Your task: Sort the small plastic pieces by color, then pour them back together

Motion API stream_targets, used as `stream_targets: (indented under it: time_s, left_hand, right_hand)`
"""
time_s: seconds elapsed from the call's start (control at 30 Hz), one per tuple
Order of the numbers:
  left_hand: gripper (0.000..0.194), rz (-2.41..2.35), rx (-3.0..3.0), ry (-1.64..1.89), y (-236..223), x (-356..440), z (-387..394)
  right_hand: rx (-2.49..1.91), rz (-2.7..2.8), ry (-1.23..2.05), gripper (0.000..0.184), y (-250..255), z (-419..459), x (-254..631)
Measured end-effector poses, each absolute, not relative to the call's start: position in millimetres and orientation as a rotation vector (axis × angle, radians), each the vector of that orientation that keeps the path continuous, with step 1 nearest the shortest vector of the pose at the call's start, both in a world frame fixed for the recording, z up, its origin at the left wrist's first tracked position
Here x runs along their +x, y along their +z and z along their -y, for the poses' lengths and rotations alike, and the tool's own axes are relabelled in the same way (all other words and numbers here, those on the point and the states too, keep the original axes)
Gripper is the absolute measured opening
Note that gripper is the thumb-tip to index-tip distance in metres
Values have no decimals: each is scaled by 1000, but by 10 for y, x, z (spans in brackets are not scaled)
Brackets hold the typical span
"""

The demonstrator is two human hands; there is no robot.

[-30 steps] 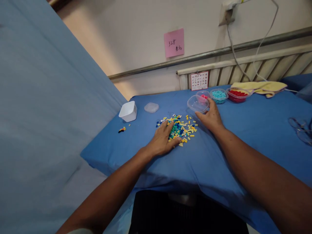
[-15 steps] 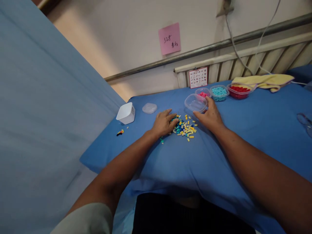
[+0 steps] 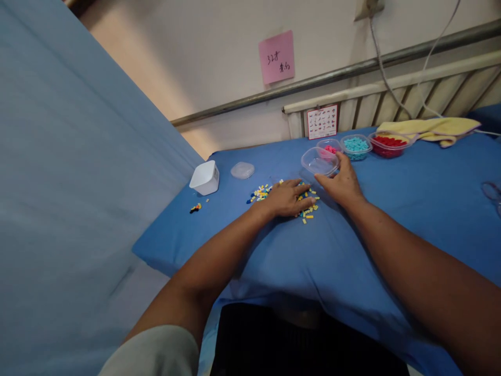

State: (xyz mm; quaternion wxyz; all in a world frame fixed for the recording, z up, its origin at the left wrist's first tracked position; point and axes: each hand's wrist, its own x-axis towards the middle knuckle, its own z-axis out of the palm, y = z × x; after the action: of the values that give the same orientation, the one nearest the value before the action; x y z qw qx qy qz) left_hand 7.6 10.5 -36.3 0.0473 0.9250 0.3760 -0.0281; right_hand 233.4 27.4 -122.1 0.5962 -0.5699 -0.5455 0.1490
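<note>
My left hand (image 3: 288, 199) lies palm down with its fingers spread over a pile of small plastic pieces (image 3: 260, 193), mostly yellow, cream, blue and green. The pieces show to the left of the hand and past its fingertips; those beneath the palm are hidden. With thumb and fingers my right hand (image 3: 345, 180) grips the right side of a clear plastic container (image 3: 318, 163). That container is slightly tilted, and no pieces show inside it. Just behind it is a clear tub of pink pieces (image 3: 331, 149).
Tubs of turquoise pieces (image 3: 356, 145) and red pieces (image 3: 388, 145) stand at the back right, near a yellow cloth (image 3: 430, 129). On the left are a white box (image 3: 205, 177), a clear lid (image 3: 242, 170) and a few loose pieces (image 3: 196, 208). A printed card (image 3: 322, 121) leans at the back.
My left hand has moved right across the pile, uncovering blue, white and yellow pieces on its left. My right hand keeps its grip on the clear container. The view has shifted slightly.
</note>
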Motion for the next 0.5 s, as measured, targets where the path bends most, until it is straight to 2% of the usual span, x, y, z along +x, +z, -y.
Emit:
stream_targets:
  time_s: [0.23, 0.4, 0.5]
  left_hand:
    - [57, -1116, 2947, 24, -360, -303, 414]
    - [58, -1214, 2909, 218, -439, -876, 496]
    - [65, -1386, 2771, 322, -497, -1076, 417]
  right_hand:
    - [-1335, 1221, 378, 104, -1202, -226, 2338]
    - [-1341, 1200, 382, 101, -1209, -217, 2326]
    - [-1366, 1207, 398, 101, -1188, -207, 2316]
